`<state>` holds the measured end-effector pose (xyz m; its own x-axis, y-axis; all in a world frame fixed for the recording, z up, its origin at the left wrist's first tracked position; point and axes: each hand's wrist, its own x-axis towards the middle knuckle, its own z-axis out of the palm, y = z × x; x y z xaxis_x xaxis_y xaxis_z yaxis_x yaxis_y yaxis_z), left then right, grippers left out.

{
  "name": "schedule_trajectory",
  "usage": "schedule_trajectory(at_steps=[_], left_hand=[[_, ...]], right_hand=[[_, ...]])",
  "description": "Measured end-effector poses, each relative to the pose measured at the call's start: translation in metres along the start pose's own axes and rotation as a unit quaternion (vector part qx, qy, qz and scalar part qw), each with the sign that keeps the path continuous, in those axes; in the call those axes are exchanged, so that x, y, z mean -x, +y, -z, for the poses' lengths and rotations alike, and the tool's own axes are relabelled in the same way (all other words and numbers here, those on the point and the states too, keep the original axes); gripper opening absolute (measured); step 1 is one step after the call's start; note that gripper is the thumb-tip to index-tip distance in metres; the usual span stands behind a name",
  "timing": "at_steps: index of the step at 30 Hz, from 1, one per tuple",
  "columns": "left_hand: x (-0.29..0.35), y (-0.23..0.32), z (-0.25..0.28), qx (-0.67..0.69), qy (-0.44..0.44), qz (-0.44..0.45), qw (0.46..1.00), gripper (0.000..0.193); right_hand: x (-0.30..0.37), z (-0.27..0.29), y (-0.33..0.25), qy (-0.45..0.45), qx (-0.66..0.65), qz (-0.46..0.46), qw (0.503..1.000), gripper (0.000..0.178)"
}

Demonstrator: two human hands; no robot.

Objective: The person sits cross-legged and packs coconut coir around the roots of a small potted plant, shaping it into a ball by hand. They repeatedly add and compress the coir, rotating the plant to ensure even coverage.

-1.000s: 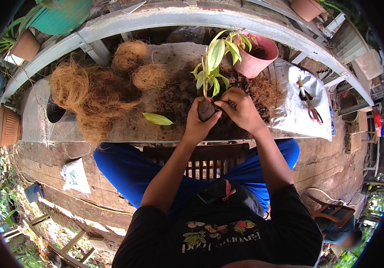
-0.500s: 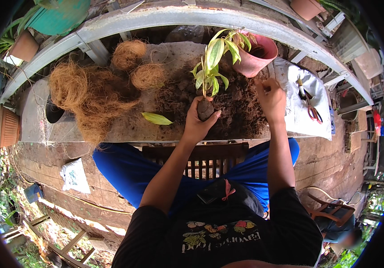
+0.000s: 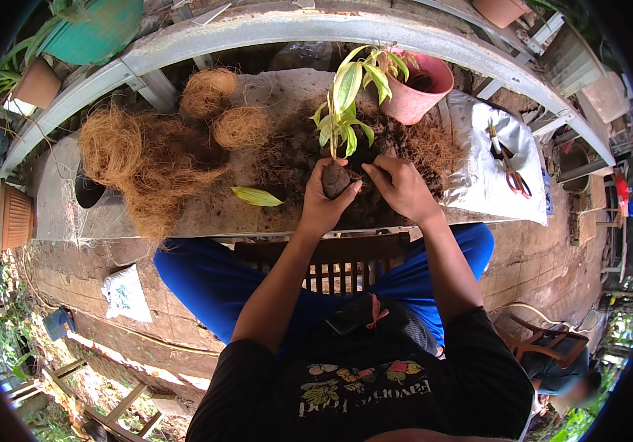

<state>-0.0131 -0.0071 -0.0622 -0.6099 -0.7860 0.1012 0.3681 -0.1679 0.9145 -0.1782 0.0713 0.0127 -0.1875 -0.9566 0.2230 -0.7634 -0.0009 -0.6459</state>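
A leafy potted-type plant [image 3: 344, 110] with pale green, variegated leaves stands upright from a dark, rounded root ball [image 3: 336, 180]. My left hand [image 3: 324, 199] is closed around that root ball, its thumb along the right side. Just right of it, my right hand [image 3: 407, 193] is low over the dark loose soil [image 3: 375, 210], fingers curled and thumb toward the root ball. Whatever its fingertips hold, if anything, is hidden. Behind the hands, a pink pot [image 3: 416, 92] leans on its side with dark material inside.
Brown coconut fibre [image 3: 151, 162] is heaped on the table's left, with two fibre balls behind. A loose leaf [image 3: 256, 197] lies nearer. At right, red-handled pruning shears [image 3: 515, 177] rest on a white sack [image 3: 478, 162]. A metal rail [image 3: 316, 28] runs along the back.
My right hand has moved left and nearer, from beside the pink pot to beside the root ball. My left hand still grips the plant in nearly the same place.
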Motion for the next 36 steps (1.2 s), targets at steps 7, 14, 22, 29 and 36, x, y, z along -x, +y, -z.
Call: schedule_trajectory(at_steps=[7,14,22,29,36], left_hand=[[-0.002,-0.004,0.0,-0.029,0.005,-0.016,0.999,0.038],[-0.001,-0.005,0.002,-0.033,0.007,-0.003,0.999,0.036],[-0.001,-0.003,0.003,-0.005,0.013,0.019,1.0,0.038],[-0.001,-0.004,0.003,0.0,0.013,0.015,1.0,0.039],[-0.001,-0.005,0.005,0.008,0.009,0.008,1.0,0.039]], right_hand=[[-0.002,-0.002,0.005,0.036,0.033,0.066,0.997,0.019],[-0.002,-0.001,0.011,0.077,0.049,0.072,0.993,0.016],[-0.008,0.025,0.023,0.186,0.073,-0.026,0.979,0.014],[-0.007,0.012,0.01,0.136,-0.02,0.068,0.988,0.016],[0.0,0.006,-0.001,-0.041,-0.054,0.07,0.995,0.015]])
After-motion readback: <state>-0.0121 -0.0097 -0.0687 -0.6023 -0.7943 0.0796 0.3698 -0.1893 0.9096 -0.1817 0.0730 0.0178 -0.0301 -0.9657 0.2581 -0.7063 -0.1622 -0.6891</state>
